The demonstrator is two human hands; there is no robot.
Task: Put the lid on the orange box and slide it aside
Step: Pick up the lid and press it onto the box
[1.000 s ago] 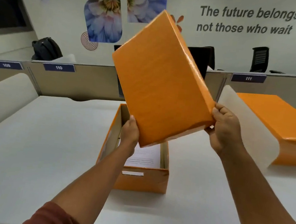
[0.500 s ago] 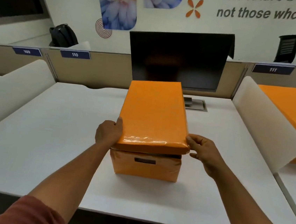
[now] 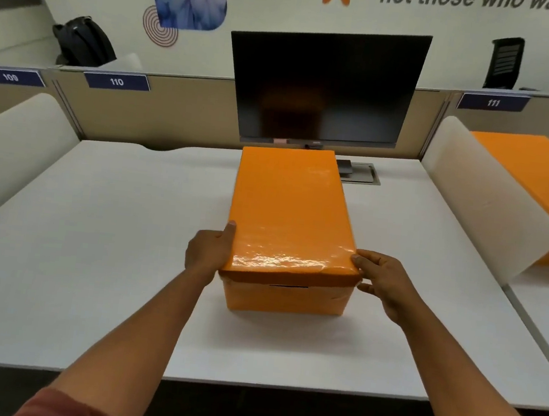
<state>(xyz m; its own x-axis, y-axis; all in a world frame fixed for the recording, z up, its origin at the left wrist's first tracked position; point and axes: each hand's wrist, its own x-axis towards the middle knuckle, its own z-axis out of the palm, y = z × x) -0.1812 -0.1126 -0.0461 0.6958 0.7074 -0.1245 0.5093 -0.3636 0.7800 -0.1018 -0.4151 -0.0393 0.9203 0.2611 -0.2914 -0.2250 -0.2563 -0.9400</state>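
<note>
The orange box (image 3: 285,298) stands in the middle of the white desk (image 3: 92,256), long side running away from me. Its glossy orange lid (image 3: 291,209) lies flat on top and covers the opening. My left hand (image 3: 209,251) grips the lid's near left corner, thumb on the top edge. My right hand (image 3: 382,282) touches the near right corner, thumb at the lid's edge and fingers spread along the side. The box's contents are hidden.
A dark monitor (image 3: 325,84) stands just behind the box, with a cable hatch (image 3: 359,172) at its foot. White rounded dividers (image 3: 484,196) bound the desk on both sides. A second orange box (image 3: 539,188) sits on the neighbouring desk to the right.
The lid came down from a raised, tilted hold onto the open box and now sits lower and flat. My hands stayed at its near corners. The camera tilted down.
</note>
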